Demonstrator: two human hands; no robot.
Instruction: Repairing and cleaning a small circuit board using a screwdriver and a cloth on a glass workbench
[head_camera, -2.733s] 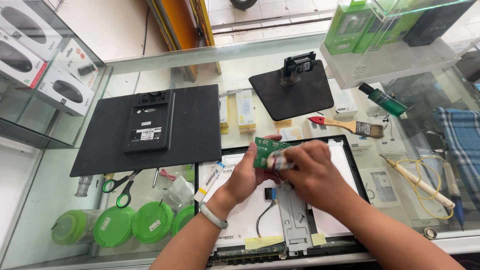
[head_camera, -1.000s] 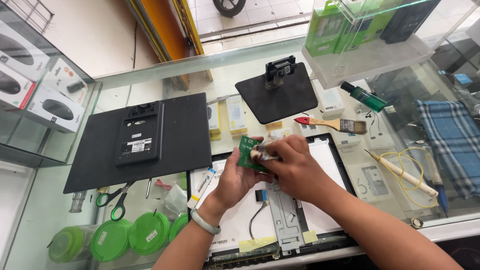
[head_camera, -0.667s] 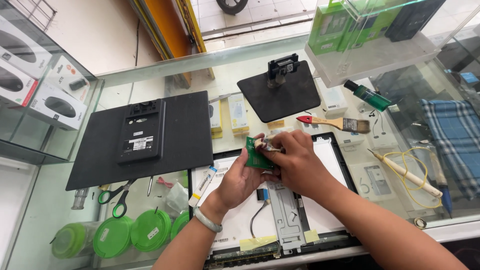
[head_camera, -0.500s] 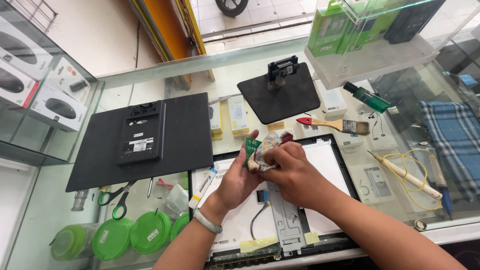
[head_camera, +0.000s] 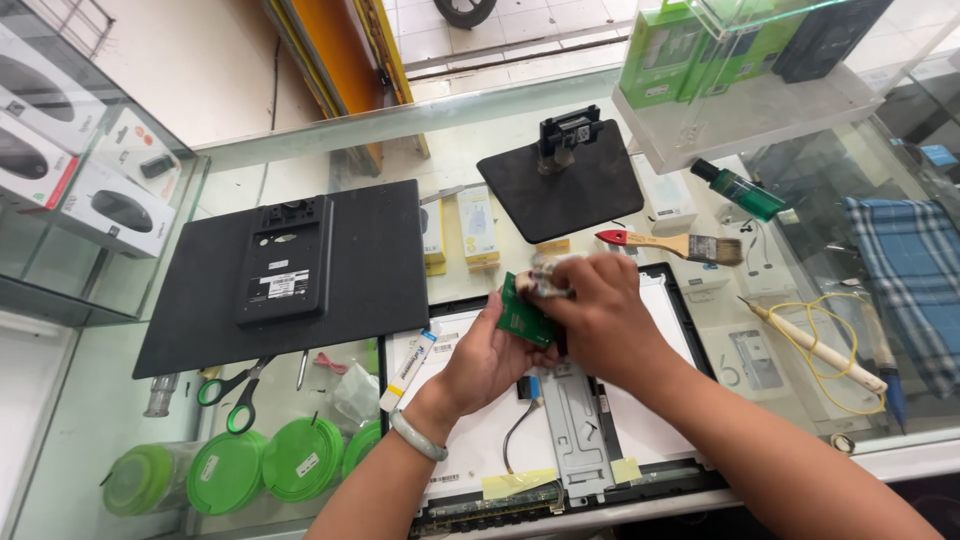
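My left hand (head_camera: 488, 352) holds a small green circuit board (head_camera: 524, 312) from below, above an opened monitor panel (head_camera: 668, 302) that lies face down on the glass counter. My right hand (head_camera: 600, 312) is closed on a small whitish object (head_camera: 545, 268) pressed against the board's upper edge; what the object is stays unclear. A metal bracket (head_camera: 572, 428) and a thin black cable (head_camera: 512, 436) lie on the panel just below my hands.
The monitor's black back cover (head_camera: 360, 262) lies to the left, its stand base (head_camera: 560, 190) behind. A red-handled brush (head_camera: 672, 243), soldering iron with yellow cord (head_camera: 818, 348), green-handled scissors (head_camera: 234, 392), green lids (head_camera: 260, 466) and a white tube (head_camera: 410, 360) surround the panel.
The board has stayed in my hands over the panel. It was tilted and shifted slightly while my right hand worked along its upper edge. The camera view moved a little.
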